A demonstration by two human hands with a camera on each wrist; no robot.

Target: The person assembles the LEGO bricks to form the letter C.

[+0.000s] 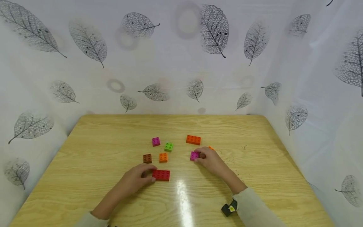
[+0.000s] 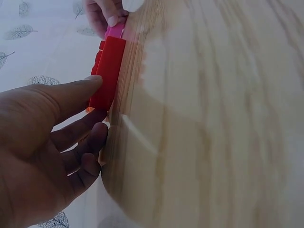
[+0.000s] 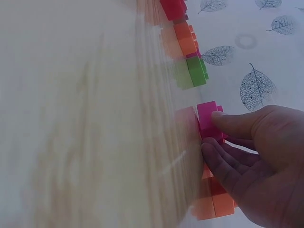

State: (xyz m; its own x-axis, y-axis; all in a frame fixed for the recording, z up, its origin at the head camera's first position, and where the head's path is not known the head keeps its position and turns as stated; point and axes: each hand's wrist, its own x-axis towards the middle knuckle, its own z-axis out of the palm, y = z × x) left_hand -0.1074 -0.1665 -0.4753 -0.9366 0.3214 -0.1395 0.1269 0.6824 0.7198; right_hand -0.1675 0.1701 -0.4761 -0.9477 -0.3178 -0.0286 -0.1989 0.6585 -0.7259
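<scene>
My left hand (image 1: pixel 132 180) grips the left end of a long red building brick (image 1: pixel 161 175) between thumb and fingers, near the middle of the table. In the left wrist view, the thumb lies against one side of the red brick (image 2: pixel 110 71). Farther right, my right hand (image 1: pixel 212 161) pinches a small magenta brick (image 1: pixel 194 156). The right wrist view has the thumb on one side of this magenta brick (image 3: pixel 207 119) and a fingertip at its lower end. Just beyond the left fingers stands a small brown brick (image 1: pixel 147 158).
Beyond the hands are a small orange brick (image 1: pixel 163 157), a green brick (image 1: pixel 168 147), another magenta brick (image 1: pixel 155 141) and a long orange brick (image 1: pixel 193 139). An orange piece (image 1: pixel 211 148) is mostly hidden behind my right hand. A leaf-patterned curtain (image 1: pixel 170 63) surrounds the wooden table (image 1: pixel 113 132).
</scene>
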